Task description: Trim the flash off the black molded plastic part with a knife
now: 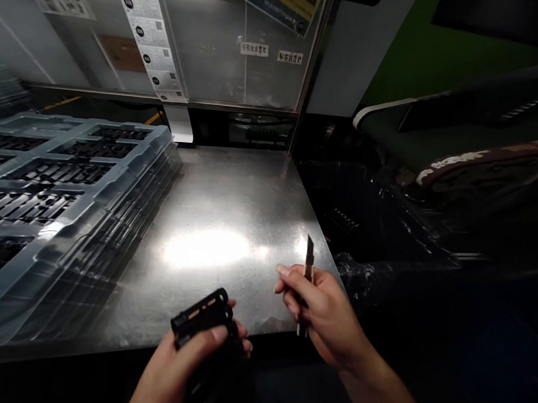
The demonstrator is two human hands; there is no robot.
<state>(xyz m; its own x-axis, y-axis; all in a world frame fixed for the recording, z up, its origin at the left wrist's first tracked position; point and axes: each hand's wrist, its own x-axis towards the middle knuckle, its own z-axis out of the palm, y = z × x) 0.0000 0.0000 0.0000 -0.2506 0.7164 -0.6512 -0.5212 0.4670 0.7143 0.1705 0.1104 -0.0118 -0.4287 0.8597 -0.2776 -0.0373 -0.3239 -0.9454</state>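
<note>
Two hands: left hand [179,363] grips black part [203,317], right hand [324,312] knife [309,267]

A steel counter [233,224] gleamed under a bright glare near its front edge. A stack of clear plastic trays [74,218] holding dark parts sat on its left side.

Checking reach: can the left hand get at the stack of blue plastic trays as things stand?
Probably not freely: the left hand is closed on a black plastic part. The stack of blue plastic trays lies left on the steel table, path unobstructed.
</note>
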